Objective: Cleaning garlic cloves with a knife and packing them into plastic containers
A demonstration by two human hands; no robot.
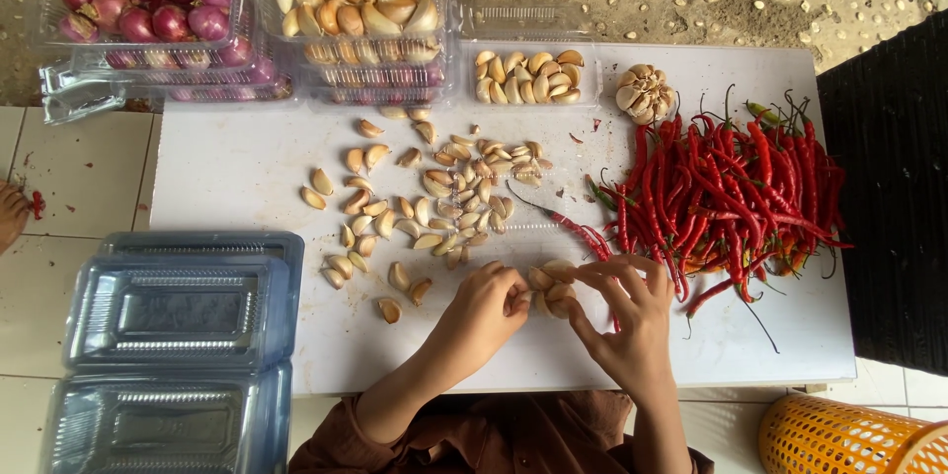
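Note:
Both of my hands hold one garlic bulb (551,290) just above the white board (237,168). My left hand (487,308) pinches its left side and my right hand (629,311) grips its right side, fingers curled over the cloves. Loose garlic cloves (434,202) lie scattered on the board beyond my hands. A whole garlic bulb (645,92) sits at the far edge. A heap of long red chillies (736,193) lies to the right, close to my right hand.
Clear plastic boxes at the far side hold shallots (143,2) and garlic cloves (360,0), with a smaller open box of cloves (528,76). Empty clear boxes (178,336) are stacked at the near left. An orange basket (849,434) stands at the bottom right.

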